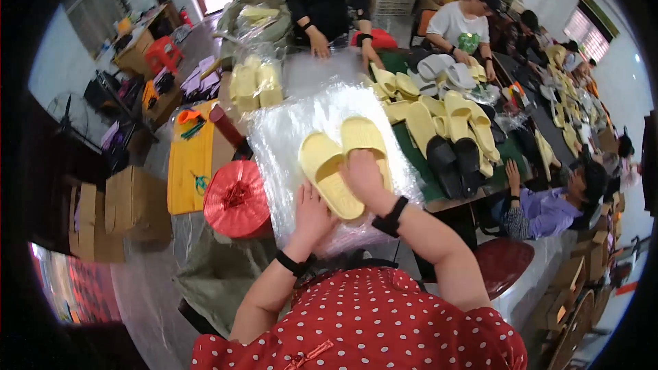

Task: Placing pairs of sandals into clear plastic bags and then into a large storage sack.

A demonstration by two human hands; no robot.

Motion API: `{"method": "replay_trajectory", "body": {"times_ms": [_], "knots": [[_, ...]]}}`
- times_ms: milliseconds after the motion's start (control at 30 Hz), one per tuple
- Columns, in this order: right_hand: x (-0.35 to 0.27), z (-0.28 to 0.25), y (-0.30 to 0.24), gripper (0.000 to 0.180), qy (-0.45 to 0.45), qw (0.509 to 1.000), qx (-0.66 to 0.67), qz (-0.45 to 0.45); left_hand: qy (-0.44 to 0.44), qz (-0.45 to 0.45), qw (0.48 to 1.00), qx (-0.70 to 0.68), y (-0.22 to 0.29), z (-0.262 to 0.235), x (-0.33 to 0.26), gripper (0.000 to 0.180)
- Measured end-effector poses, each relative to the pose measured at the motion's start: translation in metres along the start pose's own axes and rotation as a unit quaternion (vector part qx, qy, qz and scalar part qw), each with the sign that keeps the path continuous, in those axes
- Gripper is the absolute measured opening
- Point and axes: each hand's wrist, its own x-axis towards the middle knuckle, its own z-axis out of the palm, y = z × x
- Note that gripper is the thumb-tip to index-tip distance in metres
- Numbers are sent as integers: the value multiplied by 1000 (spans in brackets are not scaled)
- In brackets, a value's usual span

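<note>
A pair of pale yellow slide slippers lies side by side, toes pointing away, on a stack of clear plastic bags (284, 140) right in front of me. My right hand (363, 177) grips the right slipper (363, 133) over its footbed, fingers reaching under the strap's opening. Beside the heel of the left slipper (322, 157), my left hand (313, 212) rests on the plastic with its fingers stretched out. Its thumb side is close to that heel, partly hidden by it. Both wrists wear black bands.
A red twine roll (237, 199) and small scissors (200, 183) sit left of the bags, by a yellow board (188, 164). Yellow and black slippers (445, 164) pile up on the right. Bagged slippers (257, 83) stand ahead. Across the table a person in black (325, 0) handles plastic.
</note>
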Motion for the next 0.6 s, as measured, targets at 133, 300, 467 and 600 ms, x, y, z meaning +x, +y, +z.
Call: {"method": "replay_trajectory", "body": {"times_ms": [133,300,467,600], "knots": [[-1,16,-4,30,31,995,58,76,-14,18,999,23,-3,4,-2,80],[16,18,51,24,53,990,-8,128,62,30,998,-5,8,-7,3,82],[-32,3,117,33,93,985,-93,107,38,23,999,-13,3,-10,2,84],[-132,-49,116,30,101,948,89,289,1,36,999,-11,13,-36,0,84]]}}
